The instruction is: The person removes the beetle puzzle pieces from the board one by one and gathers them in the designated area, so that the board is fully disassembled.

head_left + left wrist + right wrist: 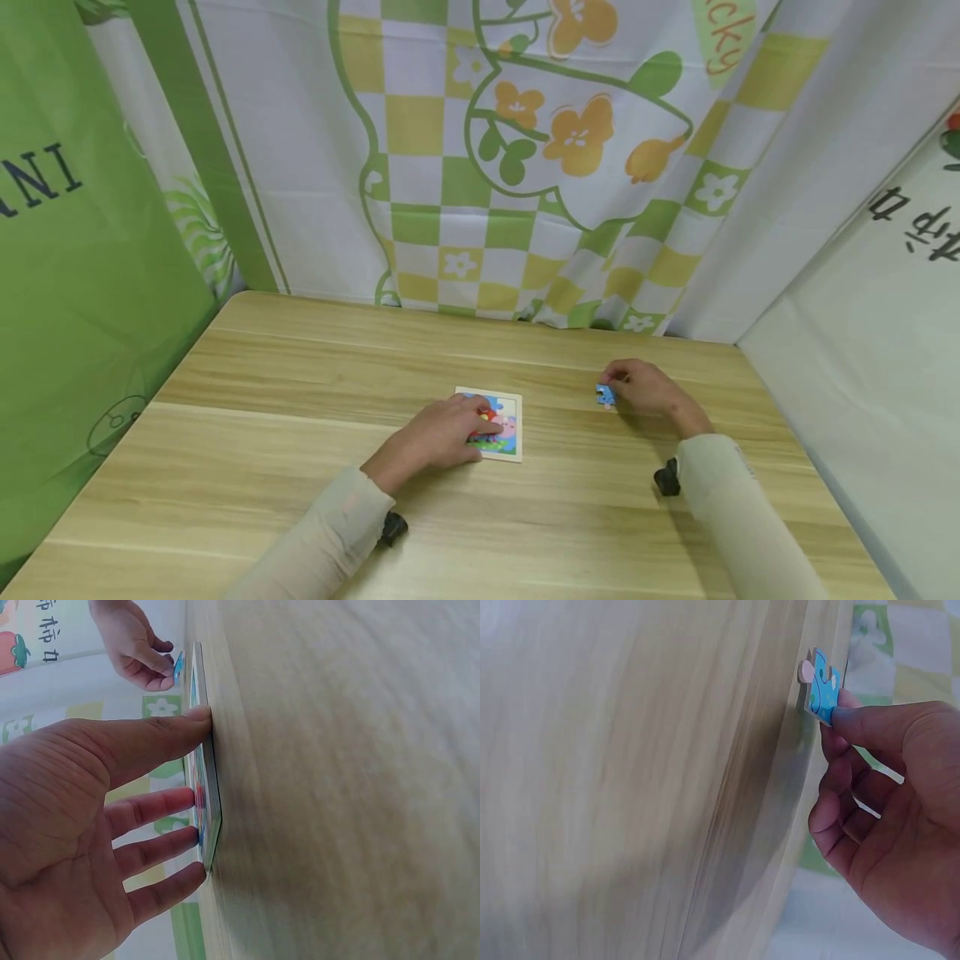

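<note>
puzzle board (519, 429): one, squarish, pale border, cartoon picture in red, pink and blue. lies flat on the wooden surface (300, 458), partly covered by the left hand (438, 432).

puzzle piece (604, 395): one, small, mostly blue, with a pink knob. located at the right hand (648, 388), well apart from the board and to its right. whether its lower edge clears the surface: cannot tell.

left grip: fingers spread and nearly straight, thumb and fingertips touching the board; nothing pinched.

right grip: thumb and forefinger closed to the thickness of the piece, pinching it at one edge; other fingers loosely curled.

backdrop: printed curtain (420, 183), beyond the far edge.

step, as judged: a loose piece in hand for fitting, board steadied. a pale patch at the board's upper right, head view, is probably an unfilled place; other gaps, if any, are hidden.

next move, as judged: calls for bringing the piece leftward over the board, turning it until knob and notches match, then pressing it flat.
</note>
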The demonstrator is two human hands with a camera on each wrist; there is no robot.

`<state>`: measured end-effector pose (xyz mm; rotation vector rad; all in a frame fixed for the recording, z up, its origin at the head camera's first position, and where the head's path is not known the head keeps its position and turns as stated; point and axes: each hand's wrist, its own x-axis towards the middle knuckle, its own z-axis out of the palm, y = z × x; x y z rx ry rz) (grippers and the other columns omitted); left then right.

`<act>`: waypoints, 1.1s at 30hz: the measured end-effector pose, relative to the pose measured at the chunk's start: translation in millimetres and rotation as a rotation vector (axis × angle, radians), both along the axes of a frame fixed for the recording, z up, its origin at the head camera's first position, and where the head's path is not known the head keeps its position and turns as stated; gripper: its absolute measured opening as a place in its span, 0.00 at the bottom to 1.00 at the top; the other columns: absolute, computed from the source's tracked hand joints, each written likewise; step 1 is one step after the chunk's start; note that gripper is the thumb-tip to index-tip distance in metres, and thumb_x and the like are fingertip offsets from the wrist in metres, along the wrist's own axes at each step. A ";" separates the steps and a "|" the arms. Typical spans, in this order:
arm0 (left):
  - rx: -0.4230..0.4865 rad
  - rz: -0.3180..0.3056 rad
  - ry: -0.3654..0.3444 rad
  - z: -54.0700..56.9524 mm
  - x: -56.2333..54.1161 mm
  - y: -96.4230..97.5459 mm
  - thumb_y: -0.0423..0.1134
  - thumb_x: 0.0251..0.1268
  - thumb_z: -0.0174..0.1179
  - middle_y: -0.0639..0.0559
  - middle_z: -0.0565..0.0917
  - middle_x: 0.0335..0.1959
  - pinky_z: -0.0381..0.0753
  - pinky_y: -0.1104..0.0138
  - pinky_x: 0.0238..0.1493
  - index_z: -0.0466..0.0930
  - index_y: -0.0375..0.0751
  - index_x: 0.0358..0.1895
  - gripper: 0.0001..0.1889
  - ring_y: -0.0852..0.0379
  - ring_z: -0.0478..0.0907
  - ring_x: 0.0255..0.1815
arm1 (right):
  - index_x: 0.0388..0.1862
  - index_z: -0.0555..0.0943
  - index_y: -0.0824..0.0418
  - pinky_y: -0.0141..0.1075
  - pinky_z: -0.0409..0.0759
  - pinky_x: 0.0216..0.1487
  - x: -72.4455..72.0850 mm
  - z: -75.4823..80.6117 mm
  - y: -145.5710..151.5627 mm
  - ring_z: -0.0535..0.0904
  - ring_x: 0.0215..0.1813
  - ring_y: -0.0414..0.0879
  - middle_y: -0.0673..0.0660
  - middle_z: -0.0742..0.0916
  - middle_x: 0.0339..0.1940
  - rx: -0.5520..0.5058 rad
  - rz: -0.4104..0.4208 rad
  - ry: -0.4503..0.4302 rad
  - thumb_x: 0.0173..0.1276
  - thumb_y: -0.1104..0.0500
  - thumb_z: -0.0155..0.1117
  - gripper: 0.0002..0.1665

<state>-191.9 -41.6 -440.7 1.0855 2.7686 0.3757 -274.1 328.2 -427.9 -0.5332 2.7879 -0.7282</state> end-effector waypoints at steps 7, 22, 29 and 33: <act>-0.005 -0.007 -0.004 0.7 -1.1 0.5 0.42 0.66 0.71 0.48 0.75 0.69 0.72 0.53 0.67 0.82 0.54 0.68 0.26 0.47 0.73 0.66 | 0.44 0.84 0.62 0.51 0.77 0.50 -1.1 0.6 17.3 0.79 0.46 0.51 0.55 0.86 0.42 -0.002 -0.025 0.009 0.79 0.67 0.54 0.10; -0.012 -0.005 0.011 0.0 -1.0 0.2 0.42 0.65 0.71 0.48 0.75 0.69 0.69 0.52 0.70 0.82 0.55 0.68 0.26 0.48 0.73 0.66 | 0.41 0.84 0.61 0.52 0.77 0.50 -0.7 -11.3 25.9 0.81 0.44 0.50 0.53 0.87 0.39 -0.001 -0.036 0.065 0.78 0.67 0.56 0.10; -0.011 0.011 -0.006 -0.5 0.1 0.2 0.42 0.67 0.70 0.49 0.74 0.69 0.76 0.52 0.61 0.81 0.57 0.69 0.26 0.48 0.71 0.67 | 0.42 0.84 0.61 0.51 0.77 0.49 -0.2 -13.3 25.3 0.81 0.44 0.50 0.53 0.87 0.39 -0.004 -0.057 0.055 0.79 0.66 0.56 0.09; -0.008 0.017 -0.010 -1.1 0.5 0.3 0.42 0.67 0.70 0.49 0.74 0.69 0.76 0.51 0.60 0.81 0.57 0.69 0.26 0.48 0.72 0.67 | 0.42 0.84 0.61 0.52 0.77 0.49 0.7 -14.3 23.6 0.81 0.44 0.50 0.54 0.87 0.39 -0.009 -0.067 0.067 0.78 0.66 0.56 0.09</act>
